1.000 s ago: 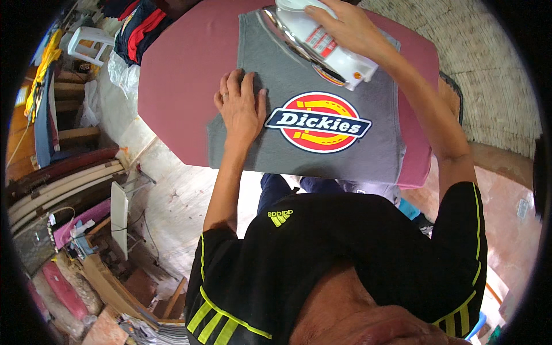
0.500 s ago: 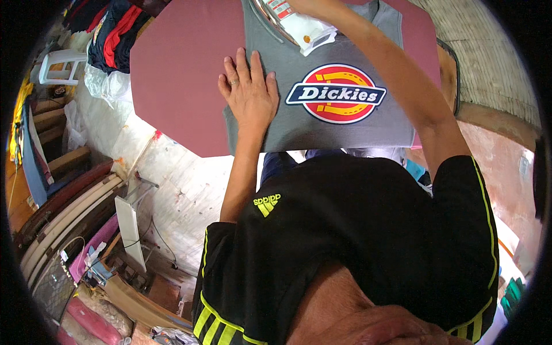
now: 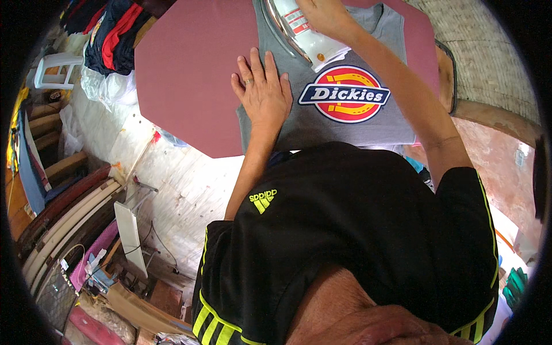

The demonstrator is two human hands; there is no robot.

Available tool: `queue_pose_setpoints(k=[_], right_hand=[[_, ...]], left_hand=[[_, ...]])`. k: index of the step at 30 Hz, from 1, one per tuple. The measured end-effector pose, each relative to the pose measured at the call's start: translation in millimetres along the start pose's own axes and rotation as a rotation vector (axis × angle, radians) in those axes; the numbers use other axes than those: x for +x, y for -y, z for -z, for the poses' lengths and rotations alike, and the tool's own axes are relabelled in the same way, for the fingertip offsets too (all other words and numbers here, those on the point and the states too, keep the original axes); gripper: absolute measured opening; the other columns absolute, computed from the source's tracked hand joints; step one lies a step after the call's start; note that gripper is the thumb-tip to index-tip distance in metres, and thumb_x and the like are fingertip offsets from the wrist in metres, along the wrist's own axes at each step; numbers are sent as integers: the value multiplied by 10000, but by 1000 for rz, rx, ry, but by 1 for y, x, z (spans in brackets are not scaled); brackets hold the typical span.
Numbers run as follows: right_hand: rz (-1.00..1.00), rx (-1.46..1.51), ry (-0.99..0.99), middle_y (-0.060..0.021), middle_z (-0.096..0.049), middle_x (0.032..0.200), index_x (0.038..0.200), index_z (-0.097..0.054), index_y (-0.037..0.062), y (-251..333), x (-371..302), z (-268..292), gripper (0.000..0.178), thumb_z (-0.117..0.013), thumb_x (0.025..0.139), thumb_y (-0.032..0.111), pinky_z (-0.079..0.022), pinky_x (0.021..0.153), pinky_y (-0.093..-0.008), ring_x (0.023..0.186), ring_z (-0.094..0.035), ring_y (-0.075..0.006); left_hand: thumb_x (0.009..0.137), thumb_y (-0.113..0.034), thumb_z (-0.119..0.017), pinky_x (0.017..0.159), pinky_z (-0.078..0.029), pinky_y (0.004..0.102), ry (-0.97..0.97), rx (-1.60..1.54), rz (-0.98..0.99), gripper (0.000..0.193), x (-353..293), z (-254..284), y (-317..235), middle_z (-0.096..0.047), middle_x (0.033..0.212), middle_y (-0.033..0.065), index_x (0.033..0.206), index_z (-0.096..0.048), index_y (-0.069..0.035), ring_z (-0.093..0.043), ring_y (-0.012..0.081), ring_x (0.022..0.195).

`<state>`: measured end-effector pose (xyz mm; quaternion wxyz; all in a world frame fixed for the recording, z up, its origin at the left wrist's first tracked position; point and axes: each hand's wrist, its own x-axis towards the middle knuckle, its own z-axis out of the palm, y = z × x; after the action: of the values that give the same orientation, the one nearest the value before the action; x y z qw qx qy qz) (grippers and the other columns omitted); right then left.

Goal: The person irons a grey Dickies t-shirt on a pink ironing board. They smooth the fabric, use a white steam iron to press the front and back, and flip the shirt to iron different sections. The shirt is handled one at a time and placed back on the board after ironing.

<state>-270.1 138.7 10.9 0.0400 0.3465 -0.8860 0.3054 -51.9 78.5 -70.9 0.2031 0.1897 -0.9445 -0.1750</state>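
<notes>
A grey sleeveless shirt [image 3: 368, 133] lies spread on a maroon table top. Its front bears a large red, yellow and blue printed emblem [image 3: 345, 95]. My left hand [image 3: 265, 95] rests flat on the shirt's left side, fingers stretched and spread, a ring on one finger. At the top edge of the view, my right hand [image 3: 328, 17] is closed on what looks like a clothes iron [image 3: 296, 35], shiny metal and white with a red-marked label. The iron sits on the shirt just beyond the emblem. Its upper part and handle are cut off by the view.
The maroon table [image 3: 190, 80] reaches to the left of the shirt. Folded dark and red clothes [image 3: 118, 37] and a white plastic stool [image 3: 54, 70] stand at far left. Curved boards [image 3: 69, 213] and a white panel [image 3: 131, 238] lean at lower left.
The iron has come nearer to me, closer to the emblem, with my right hand on it. My left hand and the shirt sit slightly farther right; the view itself has shifted a little.
</notes>
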Motion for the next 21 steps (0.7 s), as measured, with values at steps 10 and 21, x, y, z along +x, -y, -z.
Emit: queue_pose_setpoints(k=[10, 21], right_hand=[[0, -25, -10, -387, -622, 1004, 1061, -546, -61, -11, 3, -6, 399, -503, 997, 331, -468, 842, -587, 1005, -596, -554], [-82, 37, -5, -387, -625, 989, 1069, -545, -47, 14, 14, 7, 377, -489, 1000, 320, -453, 811, -624, 971, -599, -566]], left_hand=[[968, -352, -531, 1123, -200, 638, 14, -5, -6, 561, 2, 2, -2, -362, 1560, 201, 1444, -472, -62, -276, 451, 1453], [968, -353, -529, 1124, -193, 636, 24, 28, -20, 561, 0, -1, 2, -345, 1572, 199, 1448, -471, -69, -265, 446, 1462]])
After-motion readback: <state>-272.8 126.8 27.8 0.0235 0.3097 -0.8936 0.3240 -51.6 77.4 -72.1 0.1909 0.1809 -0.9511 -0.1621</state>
